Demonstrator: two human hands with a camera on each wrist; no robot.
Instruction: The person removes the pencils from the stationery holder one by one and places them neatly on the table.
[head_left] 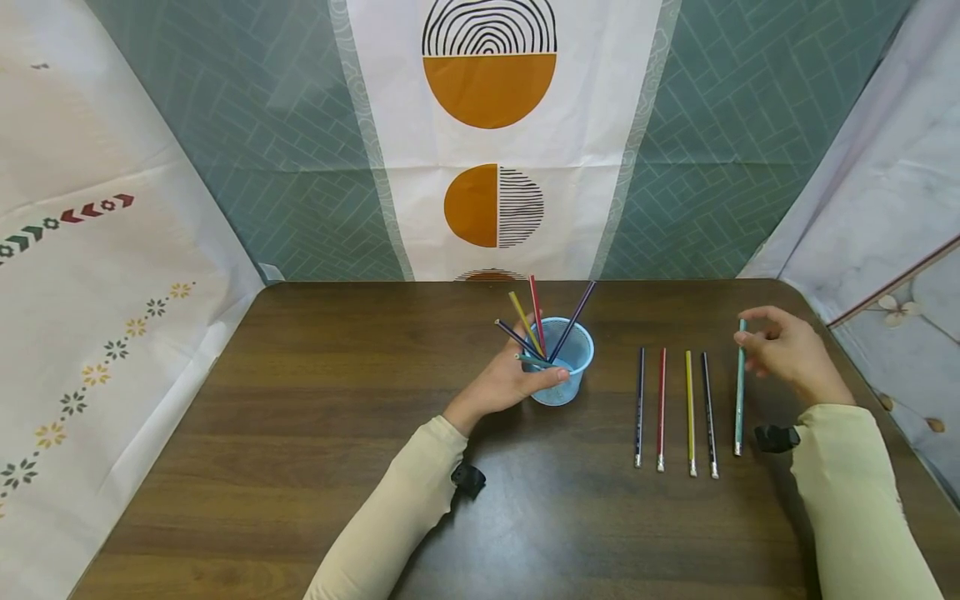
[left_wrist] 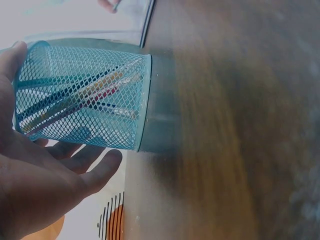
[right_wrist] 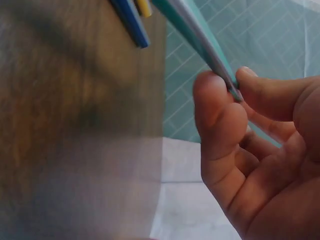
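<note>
A light blue mesh pencil cup [head_left: 556, 392] stands on the table, with several pencils leaning in it, among them a red pencil [head_left: 537, 317] and a yellow one [head_left: 523, 318]. My left hand [head_left: 504, 379] holds the cup from its left side, thumb in front and fingers behind. In the left wrist view the mesh cup [left_wrist: 82, 95] shows the pencils through its wall. At the right, my right hand [head_left: 795, 350] pinches the far end of a teal pencil [head_left: 740, 392] between thumb and fingertips. The right wrist view shows that teal pencil [right_wrist: 200, 35] slanting away from the fingertips.
Left of the teal pencil lie a dark blue pencil [head_left: 640, 408], a red pencil [head_left: 662, 408], a yellow pencil [head_left: 690, 408] and a dark pencil [head_left: 708, 412], side by side. The wooden table [head_left: 337, 400] meets a patterned cloth backdrop [head_left: 315, 208] at its far edge.
</note>
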